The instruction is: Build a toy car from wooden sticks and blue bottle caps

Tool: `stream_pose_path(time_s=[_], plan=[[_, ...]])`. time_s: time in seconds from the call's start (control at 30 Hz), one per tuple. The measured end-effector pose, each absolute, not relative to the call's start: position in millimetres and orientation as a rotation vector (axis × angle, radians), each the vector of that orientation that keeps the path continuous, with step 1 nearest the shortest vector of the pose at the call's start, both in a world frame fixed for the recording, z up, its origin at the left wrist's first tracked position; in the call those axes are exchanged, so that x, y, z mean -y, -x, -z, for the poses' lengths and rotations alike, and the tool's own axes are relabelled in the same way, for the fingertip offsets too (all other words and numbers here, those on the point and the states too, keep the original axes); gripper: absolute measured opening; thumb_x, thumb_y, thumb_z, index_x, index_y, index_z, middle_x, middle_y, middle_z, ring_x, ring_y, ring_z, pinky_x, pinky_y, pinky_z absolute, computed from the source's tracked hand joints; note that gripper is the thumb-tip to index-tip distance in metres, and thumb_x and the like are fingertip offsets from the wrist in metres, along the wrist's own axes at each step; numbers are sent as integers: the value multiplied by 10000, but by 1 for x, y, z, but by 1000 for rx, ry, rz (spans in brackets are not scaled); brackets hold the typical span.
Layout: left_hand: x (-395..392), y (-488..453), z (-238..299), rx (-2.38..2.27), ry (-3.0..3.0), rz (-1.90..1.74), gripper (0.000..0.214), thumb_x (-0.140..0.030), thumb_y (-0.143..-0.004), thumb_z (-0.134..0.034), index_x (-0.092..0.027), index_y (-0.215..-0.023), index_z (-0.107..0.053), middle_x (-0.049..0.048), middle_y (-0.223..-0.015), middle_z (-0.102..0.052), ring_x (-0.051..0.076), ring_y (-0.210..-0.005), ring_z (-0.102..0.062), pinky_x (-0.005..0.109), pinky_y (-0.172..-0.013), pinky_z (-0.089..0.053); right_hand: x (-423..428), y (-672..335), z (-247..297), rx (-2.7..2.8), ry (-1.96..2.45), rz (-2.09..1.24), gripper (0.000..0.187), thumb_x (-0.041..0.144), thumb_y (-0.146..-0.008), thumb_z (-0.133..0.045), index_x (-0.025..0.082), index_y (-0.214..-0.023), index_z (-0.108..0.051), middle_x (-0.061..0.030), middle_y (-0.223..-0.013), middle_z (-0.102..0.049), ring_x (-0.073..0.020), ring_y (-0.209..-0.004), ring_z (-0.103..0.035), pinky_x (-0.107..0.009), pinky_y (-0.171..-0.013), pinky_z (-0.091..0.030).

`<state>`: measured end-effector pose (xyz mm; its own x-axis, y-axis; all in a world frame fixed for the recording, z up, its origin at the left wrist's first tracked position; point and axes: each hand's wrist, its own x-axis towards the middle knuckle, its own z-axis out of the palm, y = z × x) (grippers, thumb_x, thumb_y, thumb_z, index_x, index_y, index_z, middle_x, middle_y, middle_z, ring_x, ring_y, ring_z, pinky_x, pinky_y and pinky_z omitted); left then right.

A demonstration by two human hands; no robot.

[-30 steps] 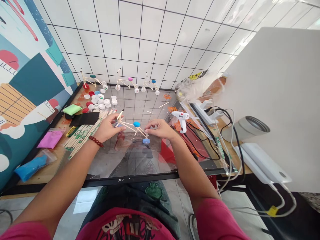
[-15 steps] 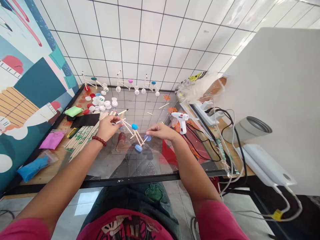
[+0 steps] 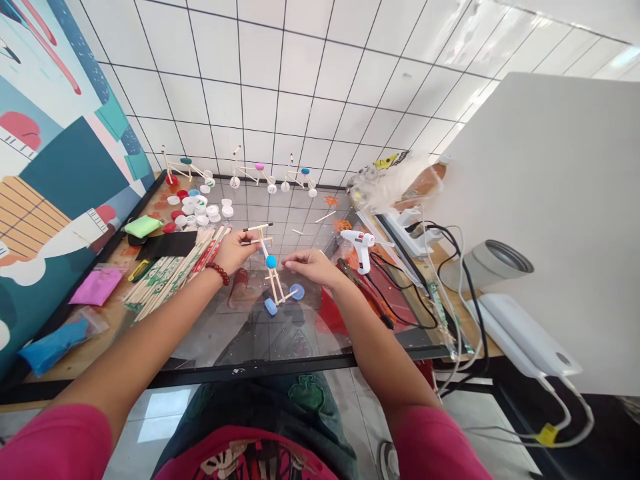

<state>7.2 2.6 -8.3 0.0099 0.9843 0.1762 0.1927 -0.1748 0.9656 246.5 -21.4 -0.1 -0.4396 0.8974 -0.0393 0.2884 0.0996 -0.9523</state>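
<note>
A small model tricycle [image 3: 275, 283] made of wooden sticks stands between my hands, its two blue bottle-cap wheels toward me. On its frame sits a round blue seat [image 3: 271, 262], and a dark-tipped handlebar stick crosses the far end. My left hand [image 3: 240, 248] pinches the model near that handlebar end. Just right of the seat, my right hand [image 3: 313, 265] hovers with fingers slightly curled and apart, touching nothing that I can see. The front wheel is mostly hidden by the fingers and sticks.
Three similar models [image 3: 253, 175] stand along the tiled wall. Loose caps [image 3: 200, 208], wrapped chopsticks [image 3: 167, 273] and bags of coloured clay [image 3: 97, 285] lie left. On the right are a white glue gun [image 3: 361, 248], pliers, cables and a grey cup [image 3: 493, 263].
The model has turned so its blue rear wheels point more toward me. My right hand has let go of the right rear wheel; my left hand has shifted slightly right with the front end.
</note>
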Motion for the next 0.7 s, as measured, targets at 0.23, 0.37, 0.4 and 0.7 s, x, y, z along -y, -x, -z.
stream_pose_path(time_s=[0.23,0.37,0.4,0.7], plan=[[-35,-32,15,-1122,-1406,-1205,439,-470,-457,-905,-171,-659,-656,28,-748,-686,173,-736,-616,338,-776,-513,10,-244,13,1568,1356,-1006,158,293,-740,-719,176,-844,-741,-18,-802,-751,-141,-717,-642,-274,-725,-514],[-47,-44,18,-1041,-1421,-1148,417,-448,-467,-906,-169,-650,-657,44,-781,-705,189,-770,-641,345,-773,-532,3,-246,15,1447,1327,-996,331,327,-726,-748,183,-1023,-726,-49,-1013,-762,-123,-699,-632,-265,-678,-518],[-49,-47,18,-1027,-1426,-1133,411,-439,-468,-908,-168,-649,-658,48,-790,-708,195,-780,-647,347,-770,-536,2,-246,15,1440,1306,-1016,365,330,-720,-755,187,-1054,-721,-50,-1043,-758,-116,-684,-624,-260,-659,-513],[-49,-50,10,-934,-1347,-1047,564,-283,-401,-942,-161,-899,-707,81,-1009,-734,252,-1028,-677,471,-1031,-507,3,-244,17,1463,1331,-976,266,438,-700,-710,190,-792,-687,25,-627,-628,-115,-549,-510,-240,-541,-359]])
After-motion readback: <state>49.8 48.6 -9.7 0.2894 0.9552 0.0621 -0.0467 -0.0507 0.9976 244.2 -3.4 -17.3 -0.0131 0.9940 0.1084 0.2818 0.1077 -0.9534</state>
